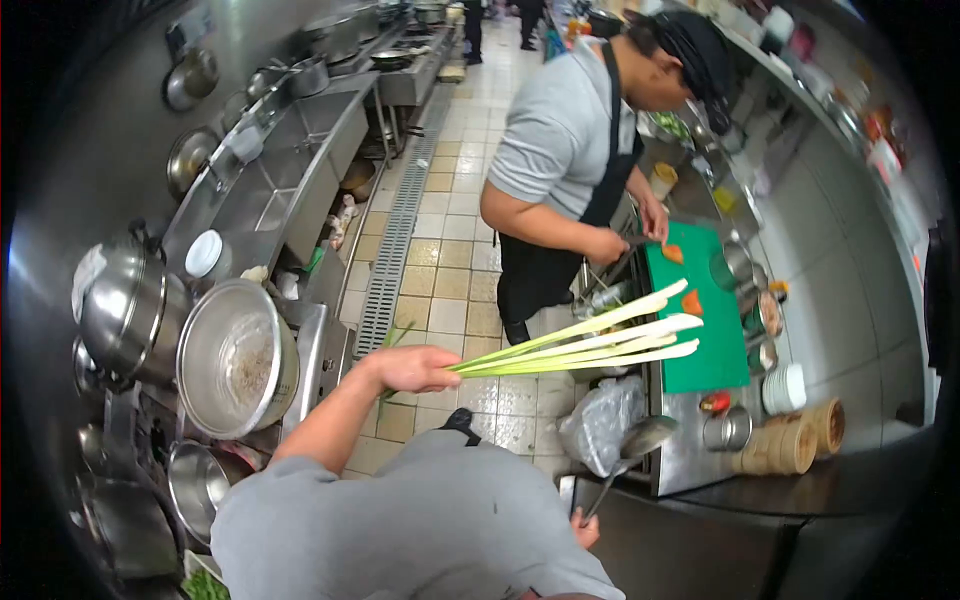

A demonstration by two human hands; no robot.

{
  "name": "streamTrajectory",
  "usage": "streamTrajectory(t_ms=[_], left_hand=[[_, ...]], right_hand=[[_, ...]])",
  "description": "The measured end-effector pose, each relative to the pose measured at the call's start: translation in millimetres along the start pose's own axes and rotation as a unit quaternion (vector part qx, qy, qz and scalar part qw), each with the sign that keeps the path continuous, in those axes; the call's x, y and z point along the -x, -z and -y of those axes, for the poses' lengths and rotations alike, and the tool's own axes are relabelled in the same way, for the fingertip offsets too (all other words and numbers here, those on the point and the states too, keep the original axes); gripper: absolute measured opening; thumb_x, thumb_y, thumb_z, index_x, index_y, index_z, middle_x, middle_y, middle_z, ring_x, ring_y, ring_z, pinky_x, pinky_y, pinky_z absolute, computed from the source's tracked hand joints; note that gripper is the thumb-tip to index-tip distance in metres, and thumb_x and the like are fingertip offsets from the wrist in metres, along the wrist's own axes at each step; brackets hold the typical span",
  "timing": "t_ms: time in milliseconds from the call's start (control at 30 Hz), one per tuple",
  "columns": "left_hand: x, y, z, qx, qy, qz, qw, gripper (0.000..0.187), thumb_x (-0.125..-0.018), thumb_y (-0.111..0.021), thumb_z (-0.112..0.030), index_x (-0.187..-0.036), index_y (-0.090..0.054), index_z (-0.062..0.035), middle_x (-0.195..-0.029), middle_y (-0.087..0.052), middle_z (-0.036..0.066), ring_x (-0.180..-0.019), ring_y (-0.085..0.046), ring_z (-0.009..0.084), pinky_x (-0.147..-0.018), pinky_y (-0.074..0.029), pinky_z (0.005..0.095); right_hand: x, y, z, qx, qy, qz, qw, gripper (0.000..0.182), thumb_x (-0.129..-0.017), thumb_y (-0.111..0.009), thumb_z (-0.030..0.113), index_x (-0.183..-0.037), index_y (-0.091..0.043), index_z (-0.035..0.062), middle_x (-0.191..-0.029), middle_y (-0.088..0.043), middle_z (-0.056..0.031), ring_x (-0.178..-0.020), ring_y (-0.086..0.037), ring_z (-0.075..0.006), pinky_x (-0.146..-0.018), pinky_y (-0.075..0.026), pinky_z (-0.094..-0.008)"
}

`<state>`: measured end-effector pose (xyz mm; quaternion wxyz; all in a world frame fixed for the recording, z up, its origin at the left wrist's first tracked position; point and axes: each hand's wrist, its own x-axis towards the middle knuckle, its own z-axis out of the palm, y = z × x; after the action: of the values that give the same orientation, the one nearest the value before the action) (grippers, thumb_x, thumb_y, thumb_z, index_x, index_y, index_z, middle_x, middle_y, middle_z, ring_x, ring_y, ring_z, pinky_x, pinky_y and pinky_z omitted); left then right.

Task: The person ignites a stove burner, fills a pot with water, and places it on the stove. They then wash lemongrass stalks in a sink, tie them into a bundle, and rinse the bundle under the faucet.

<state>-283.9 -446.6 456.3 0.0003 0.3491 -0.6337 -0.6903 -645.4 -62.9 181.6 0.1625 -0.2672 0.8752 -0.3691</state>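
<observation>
My left hand [415, 369] is stretched forward over the aisle, its fingers wrapped round a bunch of scallions [590, 342]. Their pale white ends point right, toward the green cutting board [700, 350], and a few green leaf tips stick out behind the hand. Low on the right, my right hand [585, 530] grips the handle of a metal ladle [648, 438]. The ladle's bowl is raised beside the steel counter's corner, next to a clear plastic bag [603, 425].
A co-worker [570, 140] in a dark apron bends over the board, a knife near orange carrot pieces [691, 303]. Bamboo steamers [790, 450] and white bowls [783, 388] line the right counter. On the left stand a large steel pot [228, 355] and sinks [270, 190]. The tiled floor [440, 255] has a drain grate [393, 260].
</observation>
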Motion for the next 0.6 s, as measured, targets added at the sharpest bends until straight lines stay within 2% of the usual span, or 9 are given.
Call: streamTrajectory(t_ms=[33,100,200,267,333,500,533,567,600], left_hand=[[27,7,7,0.043,-0.010,-0.012,0.999,0.023,-0.102,-0.054,-0.028,-0.092,-0.056,-0.0081,-0.067,-0.044,-0.004,-0.058,-0.039,0.0073,-0.050,-0.032,0.0250],[77,17,20,0.116,-0.030,-0.061,0.991,0.020,-0.102,-0.052,-0.024,-0.091,-0.055,-0.0073,-0.065,-0.043,-0.003,-0.054,-0.038,0.0071,-0.048,-0.031,0.0248],[123,40,55,0.197,-0.085,-0.133,0.967,0.017,-0.103,-0.050,-0.021,-0.093,-0.054,-0.0074,-0.062,-0.042,-0.003,-0.050,-0.036,0.0068,-0.045,-0.028,0.0242],[131,59,73,0.243,-0.125,-0.168,0.947,0.017,-0.104,-0.048,-0.021,-0.094,-0.054,-0.0078,-0.061,-0.041,-0.003,-0.047,-0.034,0.0065,-0.044,-0.027,0.0237],[134,82,89,0.311,-0.231,-0.267,0.882,0.017,-0.105,-0.046,-0.022,-0.097,-0.052,-0.0079,-0.060,-0.038,-0.003,-0.044,-0.030,0.0061,-0.041,-0.025,0.0233],[121,170,101,0.365,-0.261,-0.394,0.802,0.019,-0.106,-0.044,-0.025,-0.099,-0.050,-0.0090,-0.059,-0.035,-0.003,-0.044,-0.029,0.0065,-0.041,-0.026,0.0234],[119,188,102,0.379,-0.268,-0.411,0.784,0.019,-0.107,-0.044,-0.025,-0.099,-0.050,-0.0094,-0.060,-0.036,-0.003,-0.045,-0.030,0.0066,-0.041,-0.027,0.0235],[121,209,99,0.389,-0.276,-0.427,0.768,0.018,-0.107,-0.043,-0.025,-0.100,-0.049,-0.0099,-0.061,-0.036,-0.003,-0.045,-0.030,0.0067,-0.042,-0.027,0.0235],[126,229,96,0.389,-0.270,-0.433,0.767,0.018,-0.107,-0.043,-0.025,-0.100,-0.049,-0.0099,-0.061,-0.036,-0.003,-0.045,-0.030,0.0067,-0.042,-0.027,0.0235]], right_hand=[[-11,-12,8,0.002,0.017,0.002,1.000,0.038,-0.087,-0.073,0.024,-0.071,-0.048,-0.0014,-0.058,-0.051,-0.0181,-0.053,-0.050,-0.0300,-0.056,-0.043,-0.0448],[-35,-34,28,0.029,0.085,0.099,0.991,0.040,-0.083,-0.075,0.030,-0.070,-0.050,0.0012,-0.058,-0.053,-0.0194,-0.052,-0.054,-0.0384,-0.056,-0.044,-0.0495],[-86,-81,75,0.102,0.273,0.179,0.940,0.030,-0.082,-0.072,0.029,-0.078,-0.060,0.0024,-0.071,-0.064,-0.0220,-0.069,-0.062,-0.0450,-0.063,-0.047,-0.0522],[-107,-126,126,0.107,0.268,0.234,0.928,0.031,-0.083,-0.073,0.030,-0.077,-0.060,0.0023,-0.070,-0.064,-0.0200,-0.068,-0.063,-0.0418,-0.063,-0.048,-0.0500],[-120,-177,186,0.129,0.272,0.321,0.898,0.031,-0.084,-0.072,0.030,-0.080,-0.062,0.0015,-0.072,-0.064,-0.0190,-0.071,-0.064,-0.0389,-0.066,-0.050,-0.0482],[-132,-337,350,0.104,0.372,0.406,0.828,0.033,-0.085,-0.071,0.029,-0.082,-0.061,-0.0020,-0.076,-0.064,-0.0250,-0.075,-0.064,-0.0421,-0.067,-0.050,-0.0475],[-138,-381,370,0.078,0.384,0.403,0.827,0.032,-0.084,-0.070,0.027,-0.078,-0.058,-0.0023,-0.074,-0.062,-0.0255,-0.073,-0.063,-0.0407,-0.065,-0.049,-0.0467],[-135,-406,411,0.035,0.394,0.405,0.824,0.029,-0.084,-0.069,0.024,-0.078,-0.056,-0.0019,-0.068,-0.059,-0.0214,-0.064,-0.062,-0.0327,-0.059,-0.048,-0.0444],[-133,-430,457,0.053,0.337,0.429,0.836,0.024,-0.085,-0.067,0.019,-0.076,-0.056,-0.0007,-0.062,-0.057,-0.0132,-0.054,-0.057,-0.0229,-0.050,-0.046,-0.0413]])
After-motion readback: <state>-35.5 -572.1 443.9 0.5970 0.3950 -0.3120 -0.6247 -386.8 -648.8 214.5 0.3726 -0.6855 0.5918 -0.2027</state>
